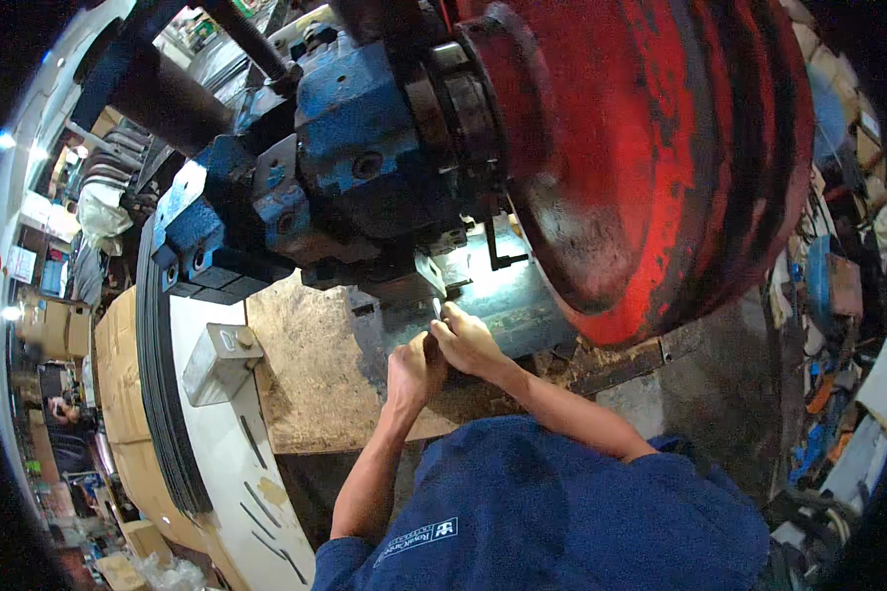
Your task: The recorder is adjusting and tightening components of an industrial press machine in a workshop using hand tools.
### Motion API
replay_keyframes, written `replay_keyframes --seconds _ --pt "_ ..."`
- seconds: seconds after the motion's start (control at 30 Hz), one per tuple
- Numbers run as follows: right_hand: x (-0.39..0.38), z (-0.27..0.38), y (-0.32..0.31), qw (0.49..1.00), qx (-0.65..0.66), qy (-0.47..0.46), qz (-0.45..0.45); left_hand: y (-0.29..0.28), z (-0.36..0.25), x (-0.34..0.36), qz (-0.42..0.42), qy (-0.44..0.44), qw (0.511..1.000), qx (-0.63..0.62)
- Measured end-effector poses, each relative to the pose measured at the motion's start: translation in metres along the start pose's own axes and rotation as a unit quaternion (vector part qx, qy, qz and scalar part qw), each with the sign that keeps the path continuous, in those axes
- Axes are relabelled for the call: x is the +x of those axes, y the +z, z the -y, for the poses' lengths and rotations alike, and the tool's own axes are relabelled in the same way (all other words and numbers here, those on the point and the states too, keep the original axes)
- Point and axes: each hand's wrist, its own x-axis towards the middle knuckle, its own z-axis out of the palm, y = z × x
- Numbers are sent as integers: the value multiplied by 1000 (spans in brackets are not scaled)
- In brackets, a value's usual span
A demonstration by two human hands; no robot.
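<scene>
My left hand [414, 374] is closed, its fingers curled and turned away, so what they hold is hidden. My right hand [466, 340] touches it from the right, thumb and fingers pinched together. A small pale metal piece [438, 308] shows at the right fingertips; its kind is too small to make out. Both hands are below a blue machine assembly [355, 148] of bolted blocks, close to a pale metal block [430, 274] on its underside. A black L-shaped rod [503, 258] hangs just beyond my right hand. Bright light falls on the dark metal plate [522, 310] behind the hands.
A big worn red wheel-shaped part [650, 187] overhangs the right side. A stained wooden board [310, 369] lies under the hands. At left stand a metal can [219, 366], a stack of dark strips [168, 404] and cardboard boxes [120, 364]. Cluttered shelves line the far right.
</scene>
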Motion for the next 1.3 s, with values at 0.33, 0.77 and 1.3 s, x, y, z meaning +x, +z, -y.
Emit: replay_keyframes --seconds 0.33,0.77,1.3 --pt "4 -11 21 980 167 108 18 3 4 -9 -10 25 999 -21" --pt "9 -44 53 922 368 101 -57 -3 2 -4 11 85 987 132" --pt "7 -29 45 695 697 178 -9 -7 -12 2 17 101 976 191"
